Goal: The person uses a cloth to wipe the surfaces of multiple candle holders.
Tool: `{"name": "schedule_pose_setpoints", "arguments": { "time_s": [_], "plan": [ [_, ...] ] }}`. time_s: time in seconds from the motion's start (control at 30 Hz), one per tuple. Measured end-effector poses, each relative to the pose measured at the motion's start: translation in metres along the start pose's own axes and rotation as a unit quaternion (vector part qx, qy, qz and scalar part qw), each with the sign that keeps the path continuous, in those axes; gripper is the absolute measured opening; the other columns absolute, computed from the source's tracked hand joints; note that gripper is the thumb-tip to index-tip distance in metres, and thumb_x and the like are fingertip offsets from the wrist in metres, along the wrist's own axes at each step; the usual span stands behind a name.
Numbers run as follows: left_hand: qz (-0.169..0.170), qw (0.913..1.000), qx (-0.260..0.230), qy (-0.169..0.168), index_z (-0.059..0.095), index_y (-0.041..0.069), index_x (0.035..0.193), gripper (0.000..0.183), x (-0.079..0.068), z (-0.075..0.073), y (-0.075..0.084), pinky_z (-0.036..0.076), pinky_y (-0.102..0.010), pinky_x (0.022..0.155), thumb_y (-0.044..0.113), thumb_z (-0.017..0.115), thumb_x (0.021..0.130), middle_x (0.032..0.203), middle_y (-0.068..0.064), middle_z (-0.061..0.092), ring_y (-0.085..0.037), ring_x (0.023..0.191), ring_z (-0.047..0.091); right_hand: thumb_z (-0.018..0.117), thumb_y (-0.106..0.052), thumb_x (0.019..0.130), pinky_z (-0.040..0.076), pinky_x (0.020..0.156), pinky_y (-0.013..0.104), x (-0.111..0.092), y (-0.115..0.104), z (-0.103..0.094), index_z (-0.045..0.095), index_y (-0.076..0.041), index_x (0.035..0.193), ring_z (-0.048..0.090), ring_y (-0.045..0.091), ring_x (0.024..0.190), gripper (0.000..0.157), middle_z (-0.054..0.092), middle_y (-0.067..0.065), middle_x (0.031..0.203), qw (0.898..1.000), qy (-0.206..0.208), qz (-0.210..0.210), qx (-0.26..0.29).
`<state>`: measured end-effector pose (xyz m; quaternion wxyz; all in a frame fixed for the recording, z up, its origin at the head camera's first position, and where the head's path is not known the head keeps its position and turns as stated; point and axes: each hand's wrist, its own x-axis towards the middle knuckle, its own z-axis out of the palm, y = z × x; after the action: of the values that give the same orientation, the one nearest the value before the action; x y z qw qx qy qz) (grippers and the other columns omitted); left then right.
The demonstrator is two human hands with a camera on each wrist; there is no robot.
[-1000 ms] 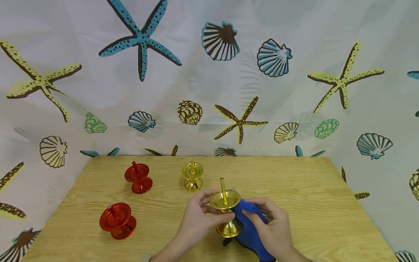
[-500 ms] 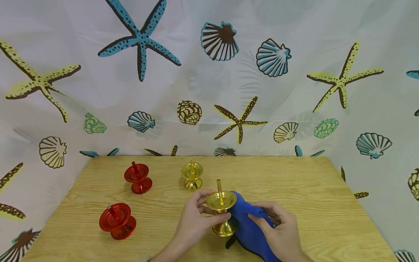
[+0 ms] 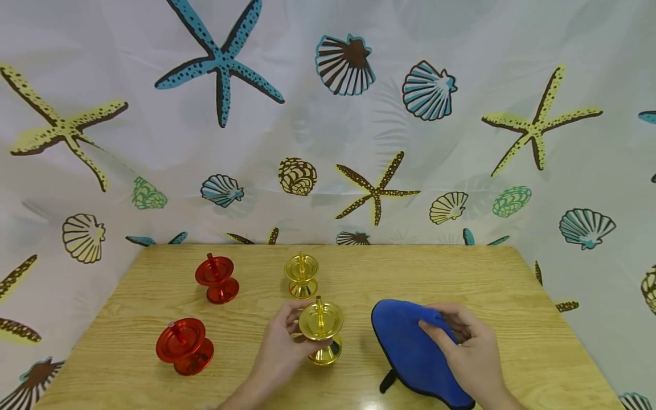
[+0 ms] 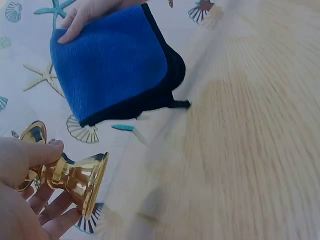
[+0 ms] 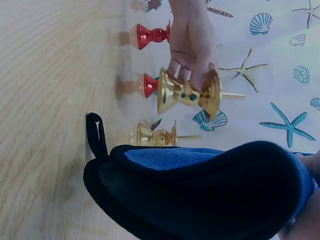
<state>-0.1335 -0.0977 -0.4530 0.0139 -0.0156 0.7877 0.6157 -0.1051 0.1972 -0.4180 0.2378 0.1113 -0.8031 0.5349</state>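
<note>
The gold candle holder has shifted left and the blue cloth right, opening a gap between them; the left hand grips the holder's stem from its left side, upright, while the right hand pinches the cloth's upper right edge

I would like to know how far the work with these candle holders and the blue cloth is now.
Perhaps done: near red holder, far red holder and far gold holder stand released on the table; whether they are wiped, I cannot tell. In hand: left hand grips another gold holder; right hand holds the blue cloth, apart from it. Left: probably any remaining wiping, then releasing that holder.
</note>
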Motion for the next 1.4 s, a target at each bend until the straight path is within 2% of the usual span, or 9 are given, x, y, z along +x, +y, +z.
{"name": "schedule_pose_setpoints", "arguments": {
  "time_s": [0.17, 0.43, 0.8, 1.0, 1.2, 1.4],
  "plan": [
    [-0.004, 1.0, 0.008, 0.0, 0.061, 0.013, 0.134, 0.068, 0.005, -0.009, -0.014, 0.056, -0.024, 0.086, 0.005, 0.094, 0.075, 0.124, -0.008, 0.074, -0.016, 0.103, 0.071, 0.081, 0.012, 0.082, 0.06, 0.074, 0.014, 0.001, 0.006, -0.01, 0.075, -0.002, 0.109, 0.072, -0.009, 0.09, 0.03, 0.072, -0.025, 0.099, 1.0, 0.011, 0.022, -0.016],
    [0.006, 0.9999, 0.009, 0.005, 0.061, 0.01, 0.134, 0.069, 0.012, -0.019, -0.035, 0.056, -0.02, 0.089, 0.002, 0.094, 0.074, 0.129, -0.009, 0.073, -0.018, 0.111, 0.071, 0.081, 0.007, 0.085, 0.061, 0.075, 0.015, 0.002, 0.012, -0.022, 0.076, -0.004, 0.11, 0.073, -0.008, 0.089, 0.027, 0.072, -0.026, 0.098, 0.997, 0.016, 0.058, -0.047],
    [-0.016, 0.9998, 0.006, -0.009, 0.06, 0.008, 0.133, 0.069, 0.014, -0.027, -0.047, 0.056, -0.02, 0.086, 0.005, 0.095, 0.074, 0.125, -0.009, 0.073, -0.015, 0.108, 0.071, 0.081, 0.004, 0.086, 0.061, 0.074, 0.016, 0.002, 0.013, -0.025, 0.076, -0.003, 0.109, 0.073, -0.008, 0.089, 0.025, 0.073, -0.025, 0.097, 0.996, 0.017, 0.074, -0.044],
    [-0.02, 0.9997, 0.0, -0.01, 0.059, 0.008, 0.135, 0.071, 0.014, -0.029, -0.052, 0.056, -0.019, 0.088, 0.004, 0.095, 0.074, 0.128, -0.009, 0.072, -0.016, 0.113, 0.07, 0.082, 0.004, 0.086, 0.061, 0.074, 0.017, 0.002, 0.014, -0.024, 0.076, -0.005, 0.109, 0.073, -0.008, 0.089, 0.026, 0.074, -0.024, 0.097, 0.996, 0.016, 0.078, -0.046],
    [0.006, 0.9997, 0.014, -0.021, 0.059, 0.008, 0.138, 0.072, 0.011, -0.033, -0.054, 0.056, -0.022, 0.097, 0.001, 0.093, 0.075, 0.134, -0.01, 0.069, -0.023, 0.125, 0.066, 0.082, 0.002, 0.086, 0.062, 0.074, 0.018, 0.002, 0.013, -0.023, 0.076, -0.006, 0.109, 0.075, -0.004, 0.089, 0.025, 0.074, -0.022, 0.097, 0.996, 0.014, 0.081, -0.044],
    [0.023, 0.9979, 0.038, -0.048, 0.053, 0.006, 0.147, 0.076, 0.007, -0.047, -0.057, 0.056, -0.028, 0.103, 0.0, 0.089, 0.08, 0.139, -0.014, 0.064, -0.029, 0.129, 0.062, 0.083, -0.004, 0.088, 0.062, 0.073, 0.019, 0.001, 0.013, -0.022, 0.076, -0.007, 0.109, 0.077, 0.004, 0.089, 0.022, 0.075, -0.022, 0.097, 0.995, 0.011, 0.083, -0.048]
  ]
}}
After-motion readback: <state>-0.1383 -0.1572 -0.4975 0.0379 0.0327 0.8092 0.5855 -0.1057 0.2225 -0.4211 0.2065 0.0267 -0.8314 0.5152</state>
